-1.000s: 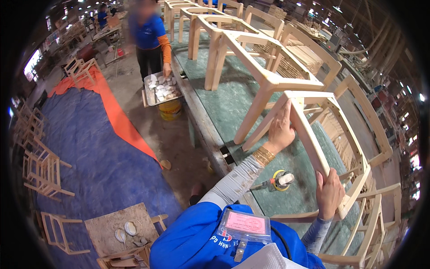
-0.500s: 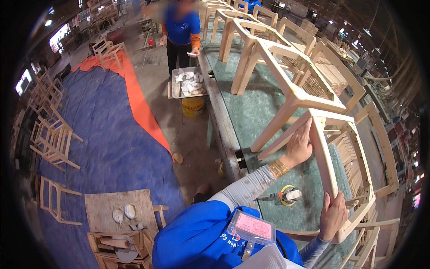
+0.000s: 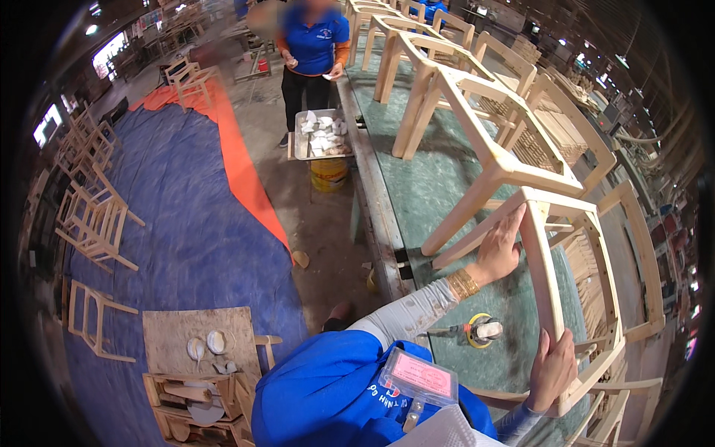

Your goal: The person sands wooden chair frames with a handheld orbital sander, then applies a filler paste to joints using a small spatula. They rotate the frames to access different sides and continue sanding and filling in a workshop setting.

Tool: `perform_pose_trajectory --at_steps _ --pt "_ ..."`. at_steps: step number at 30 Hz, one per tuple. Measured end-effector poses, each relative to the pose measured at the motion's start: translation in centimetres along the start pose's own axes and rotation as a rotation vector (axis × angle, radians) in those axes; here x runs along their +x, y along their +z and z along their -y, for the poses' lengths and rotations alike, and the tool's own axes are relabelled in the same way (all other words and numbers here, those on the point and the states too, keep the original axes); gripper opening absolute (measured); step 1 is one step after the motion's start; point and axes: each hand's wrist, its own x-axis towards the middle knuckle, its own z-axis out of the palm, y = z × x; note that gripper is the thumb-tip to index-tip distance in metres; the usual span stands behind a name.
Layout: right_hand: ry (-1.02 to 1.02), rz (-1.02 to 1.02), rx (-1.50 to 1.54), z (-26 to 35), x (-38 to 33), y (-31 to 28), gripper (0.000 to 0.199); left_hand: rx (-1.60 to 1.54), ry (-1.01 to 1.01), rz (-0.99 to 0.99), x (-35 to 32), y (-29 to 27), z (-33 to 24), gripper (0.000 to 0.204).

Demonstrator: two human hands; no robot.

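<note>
A pale wooden chair frame (image 3: 543, 272) stands on the green-topped table in front of me, its thick rail running between my hands. My left hand (image 3: 497, 249) lies against the rail near its far corner, fingers stretched out along the wood. Nearer my body, my right hand (image 3: 553, 369) wraps round the near end of the same rail, with the thumb on top. A round sander (image 3: 485, 330) with a yellow rim rests on the table between my forearms. My right palm and part of its fingers are hidden.
Several similar chair frames (image 3: 491, 167) line the green tabletop (image 3: 398, 186) beyond. A co-worker (image 3: 313, 52) stands at the far side by a tray (image 3: 300, 149) of white pieces on a yellow bucket (image 3: 328, 177). More chairs (image 3: 97, 223) stand left around a blue sheet (image 3: 194, 223).
The whole view has shifted slightly. Both my hands keep about the same places on the rail. The co-worker has turned and now shows both hands in front of the body.
</note>
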Motion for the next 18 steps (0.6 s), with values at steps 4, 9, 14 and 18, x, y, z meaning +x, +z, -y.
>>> perform_pose_trajectory --at_steps 4,9,14,18 --pt "-0.002 0.029 0.020 -0.1 0.0 -0.2 0.035 0.027 0.029 -0.019 -0.1 0.0 -0.2 0.078" --pt "0.011 0.002 0.014 -0.9 -0.4 0.3 0.035 -0.054 0.043 -0.002 0.2 0.7 0.0 0.081" --pt "-0.012 0.018 0.028 -0.3 0.3 0.1 0.037 -0.062 -0.092 -0.004 -1.4 -0.1 1.4 0.077" --pt "-0.002 0.017 0.032 -0.8 0.2 0.3 0.039 0.119 0.019 0.022 -0.6 -0.4 -0.4 0.076"
